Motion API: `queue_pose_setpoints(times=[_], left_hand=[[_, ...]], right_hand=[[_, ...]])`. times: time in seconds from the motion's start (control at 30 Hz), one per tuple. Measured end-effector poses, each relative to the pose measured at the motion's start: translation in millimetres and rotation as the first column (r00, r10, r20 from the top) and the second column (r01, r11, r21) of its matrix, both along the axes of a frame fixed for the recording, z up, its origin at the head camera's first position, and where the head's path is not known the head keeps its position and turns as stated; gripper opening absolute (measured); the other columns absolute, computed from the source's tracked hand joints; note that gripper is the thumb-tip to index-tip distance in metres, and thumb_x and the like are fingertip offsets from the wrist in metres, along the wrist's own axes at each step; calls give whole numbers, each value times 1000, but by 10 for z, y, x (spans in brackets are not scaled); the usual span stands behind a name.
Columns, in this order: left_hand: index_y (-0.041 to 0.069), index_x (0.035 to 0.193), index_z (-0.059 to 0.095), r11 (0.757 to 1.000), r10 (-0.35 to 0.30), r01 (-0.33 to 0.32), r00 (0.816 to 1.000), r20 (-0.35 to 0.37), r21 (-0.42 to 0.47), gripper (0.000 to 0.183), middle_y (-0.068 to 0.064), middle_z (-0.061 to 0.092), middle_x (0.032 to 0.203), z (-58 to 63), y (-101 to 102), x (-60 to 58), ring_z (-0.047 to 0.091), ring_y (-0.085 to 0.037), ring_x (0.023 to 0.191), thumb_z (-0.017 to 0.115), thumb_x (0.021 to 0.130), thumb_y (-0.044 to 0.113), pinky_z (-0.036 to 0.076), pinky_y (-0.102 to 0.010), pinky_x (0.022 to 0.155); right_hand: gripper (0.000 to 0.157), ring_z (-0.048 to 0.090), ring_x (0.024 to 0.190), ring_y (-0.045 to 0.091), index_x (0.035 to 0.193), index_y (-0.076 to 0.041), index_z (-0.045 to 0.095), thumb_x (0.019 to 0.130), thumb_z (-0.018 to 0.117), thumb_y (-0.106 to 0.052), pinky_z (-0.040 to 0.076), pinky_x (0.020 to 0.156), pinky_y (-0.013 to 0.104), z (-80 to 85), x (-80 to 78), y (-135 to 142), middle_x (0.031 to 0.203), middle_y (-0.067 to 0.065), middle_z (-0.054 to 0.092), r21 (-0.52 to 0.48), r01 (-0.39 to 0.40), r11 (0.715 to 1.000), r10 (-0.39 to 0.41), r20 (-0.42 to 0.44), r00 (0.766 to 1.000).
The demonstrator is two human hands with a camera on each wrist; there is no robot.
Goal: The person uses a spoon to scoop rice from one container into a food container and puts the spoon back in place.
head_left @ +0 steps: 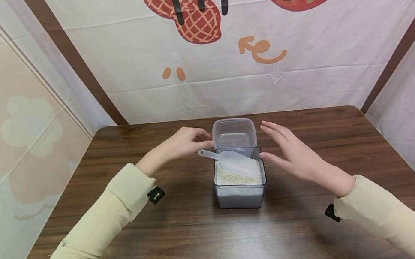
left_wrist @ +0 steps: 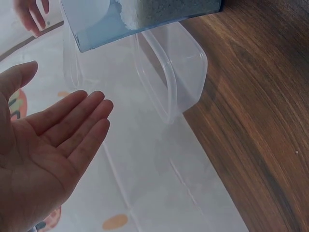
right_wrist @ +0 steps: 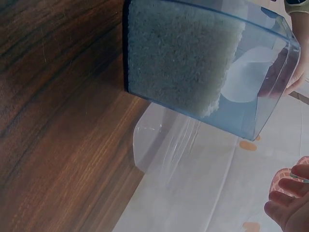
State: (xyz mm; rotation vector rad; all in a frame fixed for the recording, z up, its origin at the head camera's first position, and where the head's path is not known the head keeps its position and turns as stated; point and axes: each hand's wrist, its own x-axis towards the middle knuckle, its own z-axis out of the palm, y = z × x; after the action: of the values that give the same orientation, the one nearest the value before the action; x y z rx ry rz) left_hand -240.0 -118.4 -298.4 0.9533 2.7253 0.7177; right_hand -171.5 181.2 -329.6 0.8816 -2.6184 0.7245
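A bluish clear storage box (head_left: 240, 199) stands on the table, partly filled with white rice (head_left: 233, 180). On the rice lies a white translucent scoop (head_left: 236, 163), its handle sticking out over the left rim. My left hand (head_left: 190, 141) hovers just beyond that handle, palm toward the box; in the left wrist view its fingers (left_wrist: 72, 126) are extended and hold nothing. To the right of the box is my right hand (head_left: 292, 153), fingers spread and empty, with the thumb tip close by the rim. The right wrist view catches only part of this hand (right_wrist: 292, 205).
Right behind the storage box is a clear plastic container (head_left: 234, 133), its opening showing. The dark wood table (head_left: 190, 244) reaches back to a white printed cloth (head_left: 136, 56), with more cloth at both sides.
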Motion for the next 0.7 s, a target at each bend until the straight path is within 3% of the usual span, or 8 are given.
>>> queue_pose_setpoints(times=[0.7], left_hand=[[5, 103, 66, 999, -42, 43, 998, 49, -17, 30, 0, 67, 88, -3, 27, 53, 60, -11, 78, 56, 89, 30, 47, -28, 72]], right_hand=[[70, 26, 134, 24, 141, -7, 33, 85, 64, -37, 26, 104, 42, -79, 151, -95, 145, 8, 30, 12, -27, 1000, 27, 28, 999]])
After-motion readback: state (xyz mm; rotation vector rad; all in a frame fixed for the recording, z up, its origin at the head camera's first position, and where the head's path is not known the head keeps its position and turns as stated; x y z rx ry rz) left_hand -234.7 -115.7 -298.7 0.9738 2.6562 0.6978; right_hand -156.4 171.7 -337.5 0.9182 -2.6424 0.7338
